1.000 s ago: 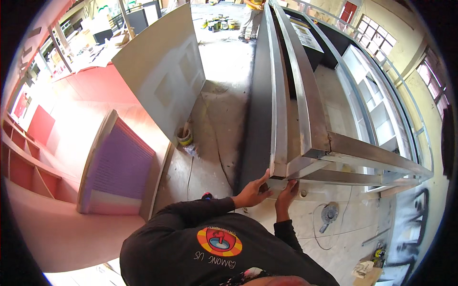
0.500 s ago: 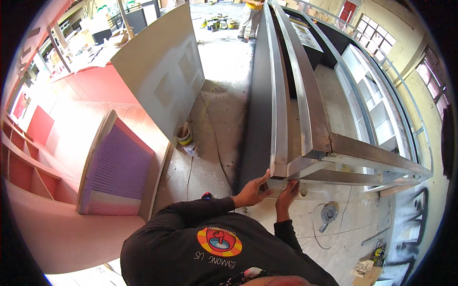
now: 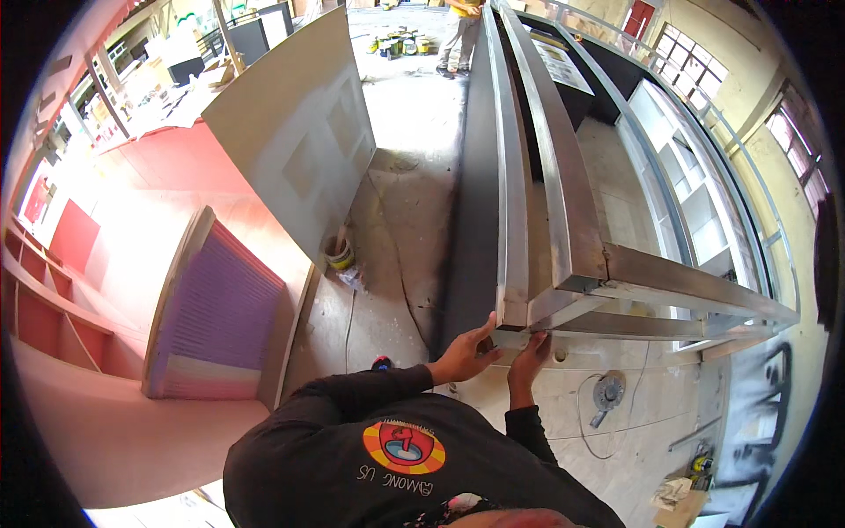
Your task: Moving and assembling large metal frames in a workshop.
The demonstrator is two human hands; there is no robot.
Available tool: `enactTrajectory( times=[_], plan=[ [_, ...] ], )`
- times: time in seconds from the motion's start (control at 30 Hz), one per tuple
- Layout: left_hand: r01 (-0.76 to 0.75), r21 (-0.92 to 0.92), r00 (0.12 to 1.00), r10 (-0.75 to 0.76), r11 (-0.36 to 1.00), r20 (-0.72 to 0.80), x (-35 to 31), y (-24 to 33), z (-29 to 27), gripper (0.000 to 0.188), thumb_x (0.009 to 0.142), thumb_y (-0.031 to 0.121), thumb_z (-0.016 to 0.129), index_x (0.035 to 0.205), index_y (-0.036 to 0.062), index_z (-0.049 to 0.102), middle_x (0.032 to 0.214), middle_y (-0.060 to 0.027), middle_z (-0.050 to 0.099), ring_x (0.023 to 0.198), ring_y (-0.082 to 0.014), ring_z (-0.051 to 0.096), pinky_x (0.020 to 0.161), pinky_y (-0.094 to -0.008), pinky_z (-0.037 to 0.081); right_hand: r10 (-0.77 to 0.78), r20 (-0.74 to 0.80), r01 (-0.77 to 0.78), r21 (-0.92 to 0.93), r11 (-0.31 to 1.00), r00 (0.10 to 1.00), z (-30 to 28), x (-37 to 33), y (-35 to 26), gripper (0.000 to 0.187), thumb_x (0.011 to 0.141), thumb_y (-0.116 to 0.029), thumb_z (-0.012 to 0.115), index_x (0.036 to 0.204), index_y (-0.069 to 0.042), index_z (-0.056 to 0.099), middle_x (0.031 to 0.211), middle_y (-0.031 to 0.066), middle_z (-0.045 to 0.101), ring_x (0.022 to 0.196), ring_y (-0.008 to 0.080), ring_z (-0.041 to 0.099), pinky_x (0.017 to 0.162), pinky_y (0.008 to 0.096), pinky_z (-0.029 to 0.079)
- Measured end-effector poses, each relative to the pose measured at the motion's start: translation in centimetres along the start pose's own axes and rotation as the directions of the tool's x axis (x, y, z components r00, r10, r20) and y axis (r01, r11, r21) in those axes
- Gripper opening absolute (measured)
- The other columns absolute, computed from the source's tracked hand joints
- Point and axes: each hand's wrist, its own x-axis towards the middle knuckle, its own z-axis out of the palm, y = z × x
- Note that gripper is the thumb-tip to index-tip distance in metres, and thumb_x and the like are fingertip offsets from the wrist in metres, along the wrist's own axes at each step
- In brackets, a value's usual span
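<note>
A long frame of bare square metal tubes (image 3: 576, 238) stretches from its near corner toward the far end of the room. My left hand (image 3: 465, 355) is at the end of its left lower tube (image 3: 514, 264), fingers curled against the outer side of the corner. Just to the right, my right hand (image 3: 525, 365) reaches up under the same corner, its fingertips against the metal from below. Both hands grip the frame; the underside of the corner and some fingertips are hidden.
A grey round power tool (image 3: 607, 392) with a cord lies on the floor at right. Left stand a large board (image 3: 299, 141), a purple ribbed panel (image 3: 216, 308) and a paint can (image 3: 338, 253). Another person (image 3: 458, 40) stands beyond the frame's far end, near several paint cans (image 3: 398, 42).
</note>
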Motion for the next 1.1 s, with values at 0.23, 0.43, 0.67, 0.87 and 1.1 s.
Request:
enactTrajectory(
  times=[0.23, 0.43, 0.67, 0.87, 1.1],
  plan=[
    [-0.028, -0.02, 1.0, 0.028, 0.999, -0.003, 0.0, -0.3, 0.2, 0.087, 0.087, 0.012, 0.067, 0.151, 0.0068, 0.008, 0.08, -0.0093, 0.06, 0.07, -0.0142, 0.054, 0.073, -0.0298, 0.049, -0.01, -0.034, 0.01, -0.013, 1.0, 0.999, -0.1, 0.1, 0.7, 0.066, 0.099, -0.051, 0.035, 0.127, 0.009, 0.044, 0.125, 0.025, 0.051, 0.114, 0.0354, 0.048, 0.101, 0.0397, 0.034],
    [-0.008, -0.028, 1.0, 0.008, 1.0, -0.002, -0.1, 0.1, 0.0, 0.088, 0.086, 0.012, 0.067, 0.15, 0.0063, 0.007, 0.077, -0.0086, 0.059, 0.069, -0.0143, 0.054, 0.071, -0.0298, 0.048, -0.012, -0.022, 0.013, 0.034, 0.999, 1.0, 0.1, 0.1, 0.6, 0.067, 0.098, -0.052, 0.036, 0.125, 0.008, 0.045, 0.123, 0.0235, 0.052, 0.112, 0.0333, 0.049, 0.099, 0.0393, 0.034],
    [-0.059, -0.05, 0.997, 0.057, 0.997, -0.046, -0.1, -0.5, 0.4, 0.085, 0.086, 0.013, 0.066, 0.15, 0.0072, 0.01, 0.075, -0.012, 0.057, 0.064, -0.0195, 0.055, 0.067, -0.0322, 0.049, -0.04, -0.022, 0.042, 0.084, 0.996, 0.999, 0.2, 0.2, 0.8, 0.067, 0.098, -0.054, 0.037, 0.121, 0.008, 0.048, 0.117, 0.0204, 0.055, 0.106, 0.0297, 0.051, 0.094, 0.0382, 0.037],
    [-0.085, -0.035, 0.996, 0.084, 0.996, -0.041, 0.0, -1.0, 0.6, 0.086, 0.085, 0.013, 0.066, 0.15, 0.0068, 0.011, 0.079, -0.0142, 0.058, 0.067, -0.0215, 0.056, 0.069, -0.0334, 0.049, -0.025, -0.086, 0.028, 0.043, 0.999, 0.996, 0.3, 0.3, 1.8, 0.065, 0.099, -0.051, 0.037, 0.123, 0.008, 0.047, 0.119, 0.0201, 0.054, 0.107, 0.0286, 0.05, 0.094, 0.0373, 0.037],
    [-0.063, -0.02, 0.998, 0.062, 0.998, -0.028, 0.0, -0.8, 0.2, 0.085, 0.085, 0.016, 0.066, 0.15, 0.0065, 0.011, 0.083, -0.0147, 0.059, 0.071, -0.0236, 0.057, 0.071, -0.0337, 0.048, -0.019, -0.004, 0.019, 0.036, 0.999, 1.0, 0.0, 0.2, 0.6, 0.064, 0.099, -0.05, 0.036, 0.125, 0.008, 0.045, 0.121, 0.0206, 0.053, 0.109, 0.0296, 0.05, 0.096, 0.038, 0.037]
  ],
)
